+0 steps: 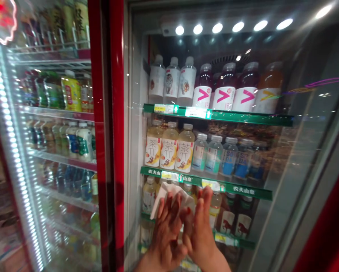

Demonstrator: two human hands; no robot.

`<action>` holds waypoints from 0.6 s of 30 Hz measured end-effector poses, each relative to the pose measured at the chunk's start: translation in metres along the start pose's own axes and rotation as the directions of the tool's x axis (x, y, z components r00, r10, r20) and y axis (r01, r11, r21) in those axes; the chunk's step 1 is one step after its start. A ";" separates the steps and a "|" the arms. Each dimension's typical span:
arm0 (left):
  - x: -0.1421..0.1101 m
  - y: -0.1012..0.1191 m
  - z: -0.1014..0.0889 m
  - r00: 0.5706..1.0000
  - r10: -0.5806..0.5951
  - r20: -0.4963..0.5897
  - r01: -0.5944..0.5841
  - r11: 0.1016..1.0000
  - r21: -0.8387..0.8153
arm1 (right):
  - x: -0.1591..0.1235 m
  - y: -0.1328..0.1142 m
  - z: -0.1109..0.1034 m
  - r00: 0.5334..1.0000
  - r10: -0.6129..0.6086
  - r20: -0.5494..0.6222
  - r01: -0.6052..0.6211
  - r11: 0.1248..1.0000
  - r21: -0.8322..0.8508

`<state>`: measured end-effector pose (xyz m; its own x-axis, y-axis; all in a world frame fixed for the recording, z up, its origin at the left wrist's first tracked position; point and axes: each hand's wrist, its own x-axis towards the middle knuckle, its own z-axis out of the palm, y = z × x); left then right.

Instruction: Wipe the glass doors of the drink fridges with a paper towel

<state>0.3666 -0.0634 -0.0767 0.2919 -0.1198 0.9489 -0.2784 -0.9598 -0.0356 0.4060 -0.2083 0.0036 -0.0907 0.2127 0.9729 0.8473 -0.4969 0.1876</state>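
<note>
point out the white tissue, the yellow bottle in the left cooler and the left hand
White tissue (163, 193): head view, upper left part
Yellow bottle (71, 92): head view, middle of its body
Left hand (167, 230): head view, back of the hand

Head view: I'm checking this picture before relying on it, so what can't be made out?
- White sheet, head view: partly behind the left hand; its grip is unclear.
- Third-shelf bottles, head view: some covered by the sheet, left hand and right hand.
- Price tag print, head view: small and blurred.
- Left cabinet's lower bottles, head view: blurred.
- Forearms, head view: cut off by the bottom edge.
</note>
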 end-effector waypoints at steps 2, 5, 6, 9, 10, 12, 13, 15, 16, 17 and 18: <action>0.022 -0.018 -0.008 0.999 0.046 0.020 -0.047 0.995 0.083 | -0.011 0.025 -0.030 0.998 0.045 0.035 -0.041 0.994 -0.104; 0.060 -0.043 -0.021 0.981 -0.157 -0.118 0.172 0.976 0.130 | -0.035 0.065 -0.069 0.980 0.168 -0.104 -0.193 0.921 -0.338; 0.071 -0.045 -0.022 0.952 -0.247 -0.181 0.269 0.957 0.110 | -0.043 0.077 -0.078 0.962 0.216 -0.169 -0.267 0.882 -0.390; 0.084 -0.031 -0.014 0.931 -0.266 -0.248 0.307 0.940 0.146 | -0.062 0.100 -0.089 0.928 0.281 -0.243 -0.364 0.818 -0.445; 0.078 -0.022 -0.010 0.961 -0.176 -0.215 0.219 0.956 0.197 | -0.065 0.103 -0.089 0.933 0.272 -0.238 -0.354 0.818 -0.454; 0.052 -0.007 -0.003 0.994 0.085 -0.064 -0.064 0.960 0.272 | -0.066 0.104 -0.086 0.938 0.254 -0.237 -0.340 0.815 -0.469; 0.037 -0.004 -0.002 0.980 0.197 0.019 -0.195 0.941 0.277 | -0.065 0.102 -0.084 0.932 0.262 -0.250 -0.353 0.810 -0.469; 0.018 -0.008 -0.006 0.964 0.254 0.079 -0.266 0.929 0.259 | -0.062 0.096 -0.081 0.910 0.310 -0.275 -0.406 0.795 -0.450; 0.017 -0.014 -0.009 0.982 0.184 0.037 -0.188 0.949 0.254 | -0.061 0.094 -0.080 0.902 0.327 -0.281 -0.425 0.790 -0.441; 0.023 -0.019 -0.013 0.997 0.072 -0.041 -0.060 0.968 0.245 | -0.060 0.093 -0.079 0.898 0.334 -0.286 -0.432 0.789 -0.437; 0.034 -0.023 -0.015 0.990 -0.048 -0.135 0.078 0.971 0.224 | -0.059 0.092 -0.079 0.897 0.336 -0.286 -0.434 0.788 -0.437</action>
<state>0.3691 -0.0416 -0.0388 0.1790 -0.0385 0.9831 -0.0424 -0.9986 -0.0313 0.4476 -0.3333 -0.0263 0.0540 -0.2169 0.9747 0.4784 -0.8512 -0.2159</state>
